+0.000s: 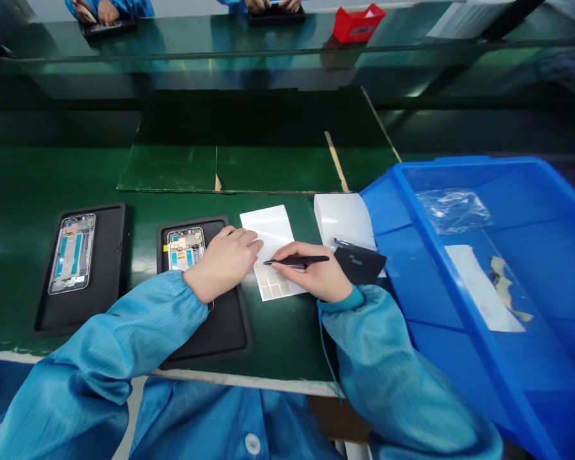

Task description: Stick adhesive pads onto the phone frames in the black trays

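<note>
My right hand (311, 271) pinches slim black tweezers (294, 260) between thumb and fingers. Their long axis lies almost level, the tips pointing to 9 o'clock and ending over a white label sheet (271, 239); I cannot tell whether they touch it. Small pale squares mark the sheet's lower end. My left hand (225, 262) lies open, gripping nothing, its fingers across the sheet's left edge. Below it, a black tray (225, 326) holds a phone frame (186, 249). Farther toward 9 o'clock sits a second black tray (110, 268) with another phone frame (71, 253). The counter (52, 179) is dark green. At 3 o'clock stands a blue plastic bin (460, 163). At 12 o'clock, past a glass panel (220, 57), are a co-worker's hands (96, 9) and a red box (357, 24).
</note>
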`<action>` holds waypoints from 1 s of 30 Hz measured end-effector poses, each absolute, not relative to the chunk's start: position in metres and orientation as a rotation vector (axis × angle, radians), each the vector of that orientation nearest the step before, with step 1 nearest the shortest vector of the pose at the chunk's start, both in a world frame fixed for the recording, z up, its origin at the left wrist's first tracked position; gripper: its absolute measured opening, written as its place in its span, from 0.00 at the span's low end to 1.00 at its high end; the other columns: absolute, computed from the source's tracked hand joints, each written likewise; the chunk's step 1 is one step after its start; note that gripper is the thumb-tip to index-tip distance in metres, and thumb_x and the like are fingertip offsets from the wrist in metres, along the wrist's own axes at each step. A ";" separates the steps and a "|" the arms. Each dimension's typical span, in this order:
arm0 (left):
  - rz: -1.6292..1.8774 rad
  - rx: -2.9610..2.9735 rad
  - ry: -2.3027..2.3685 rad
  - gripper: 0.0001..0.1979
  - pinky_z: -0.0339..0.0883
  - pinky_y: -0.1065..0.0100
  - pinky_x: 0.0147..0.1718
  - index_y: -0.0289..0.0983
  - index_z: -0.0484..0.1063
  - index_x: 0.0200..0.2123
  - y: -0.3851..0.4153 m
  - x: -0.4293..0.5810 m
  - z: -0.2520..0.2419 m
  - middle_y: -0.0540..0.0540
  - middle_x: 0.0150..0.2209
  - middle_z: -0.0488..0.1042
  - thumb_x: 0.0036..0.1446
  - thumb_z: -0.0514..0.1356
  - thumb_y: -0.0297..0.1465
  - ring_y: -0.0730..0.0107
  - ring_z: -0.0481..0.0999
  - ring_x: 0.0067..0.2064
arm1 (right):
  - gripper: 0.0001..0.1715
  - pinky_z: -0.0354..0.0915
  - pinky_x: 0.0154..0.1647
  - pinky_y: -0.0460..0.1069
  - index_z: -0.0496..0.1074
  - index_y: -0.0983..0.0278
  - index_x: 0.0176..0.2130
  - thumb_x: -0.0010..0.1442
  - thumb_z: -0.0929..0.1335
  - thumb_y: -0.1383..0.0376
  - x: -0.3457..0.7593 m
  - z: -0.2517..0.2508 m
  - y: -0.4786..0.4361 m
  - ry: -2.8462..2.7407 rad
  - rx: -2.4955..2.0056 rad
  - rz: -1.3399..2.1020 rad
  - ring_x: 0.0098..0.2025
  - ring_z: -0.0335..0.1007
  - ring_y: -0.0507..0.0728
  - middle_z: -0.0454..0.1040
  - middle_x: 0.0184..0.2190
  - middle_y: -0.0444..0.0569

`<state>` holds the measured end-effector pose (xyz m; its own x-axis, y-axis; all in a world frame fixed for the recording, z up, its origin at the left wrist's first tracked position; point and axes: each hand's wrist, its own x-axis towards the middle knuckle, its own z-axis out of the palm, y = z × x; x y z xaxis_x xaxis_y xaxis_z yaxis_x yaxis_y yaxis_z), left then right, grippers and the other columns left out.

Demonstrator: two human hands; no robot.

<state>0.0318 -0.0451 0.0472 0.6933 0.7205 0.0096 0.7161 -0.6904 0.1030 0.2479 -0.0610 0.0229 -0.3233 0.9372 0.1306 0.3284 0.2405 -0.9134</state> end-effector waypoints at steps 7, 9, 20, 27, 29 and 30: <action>0.084 2.812 1.197 0.12 0.60 0.58 0.50 0.35 0.72 0.49 -0.044 0.033 0.046 0.40 0.49 0.75 0.67 0.52 0.29 0.59 0.74 0.51 | 0.10 0.75 0.40 0.53 0.77 0.61 0.33 0.56 0.75 0.58 0.246 0.021 -0.062 -1.801 -1.174 1.071 0.34 0.78 0.59 0.80 0.32 0.49; 0.087 2.813 1.201 0.12 0.60 0.57 0.49 0.35 0.73 0.48 -0.044 0.033 0.047 0.41 0.49 0.75 0.68 0.52 0.28 0.59 0.74 0.50 | 0.11 0.75 0.40 0.53 0.77 0.62 0.33 0.56 0.75 0.57 0.246 0.020 -0.062 -1.774 -1.183 1.101 0.34 0.78 0.59 0.80 0.31 0.49; 0.169 2.761 1.208 0.12 0.64 0.59 0.46 0.36 0.74 0.49 -0.041 0.029 0.048 0.41 0.47 0.77 0.65 0.55 0.26 0.60 0.76 0.48 | 0.17 0.73 0.39 0.55 0.75 0.61 0.31 0.51 0.78 0.52 0.253 0.027 -0.058 -1.519 -1.156 1.108 0.35 0.77 0.60 0.79 0.30 0.49; 0.512 2.303 1.154 0.09 0.68 0.68 0.40 0.38 0.78 0.42 -0.046 0.017 0.070 0.48 0.39 0.80 0.63 0.59 0.34 0.68 0.78 0.40 | 0.14 0.72 0.39 0.54 0.76 0.61 0.32 0.52 0.78 0.55 0.249 0.031 -0.063 -1.549 -1.105 1.088 0.34 0.76 0.59 0.79 0.31 0.49; 0.463 2.199 1.088 0.07 0.67 0.71 0.36 0.38 0.79 0.37 -0.049 0.018 0.075 0.50 0.35 0.79 0.61 0.61 0.32 0.71 0.77 0.35 | 0.14 0.72 0.40 0.55 0.76 0.61 0.32 0.52 0.78 0.55 0.248 0.031 -0.064 -1.551 -1.095 1.098 0.34 0.76 0.59 0.79 0.31 0.49; 0.449 2.161 1.072 0.06 0.66 0.72 0.35 0.38 0.79 0.36 -0.050 0.019 0.077 0.50 0.34 0.79 0.60 0.61 0.31 0.72 0.76 0.34 | 0.14 0.72 0.40 0.55 0.76 0.61 0.32 0.52 0.78 0.55 0.248 0.030 -0.065 -1.550 -1.095 1.101 0.35 0.76 0.59 0.79 0.31 0.49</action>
<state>0.0186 -0.0501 0.0766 0.6023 0.7982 0.0081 0.5658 -0.4340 0.7011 0.2480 -0.0649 0.0305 -0.1898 0.9658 0.1767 0.1511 0.2066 -0.9667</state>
